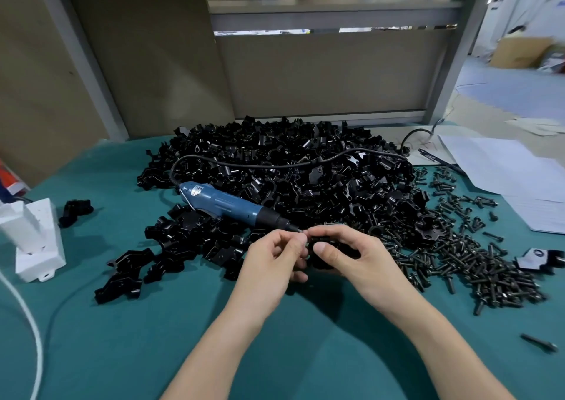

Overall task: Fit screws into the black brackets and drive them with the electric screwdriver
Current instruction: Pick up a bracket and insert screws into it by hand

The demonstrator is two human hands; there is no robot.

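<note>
My right hand (351, 254) grips a black bracket (321, 242) just above the green mat, near the front of the pile. My left hand (275, 256) meets it from the left, fingertips pinched at the bracket's left side; whatever they pinch is too small to make out. The blue electric screwdriver (226, 205) lies on the bracket pile (290, 170), its tip pointing at my fingers. A heap of black screws (467, 259) spreads to the right of my right hand.
A white block (36, 240) stands at the left with a white cable (27, 317) curving past it. White paper sheets (507, 173) lie at the back right. Loose brackets sit at the far left (75, 211) and far right (541, 259). A single screw (539, 343) lies front right.
</note>
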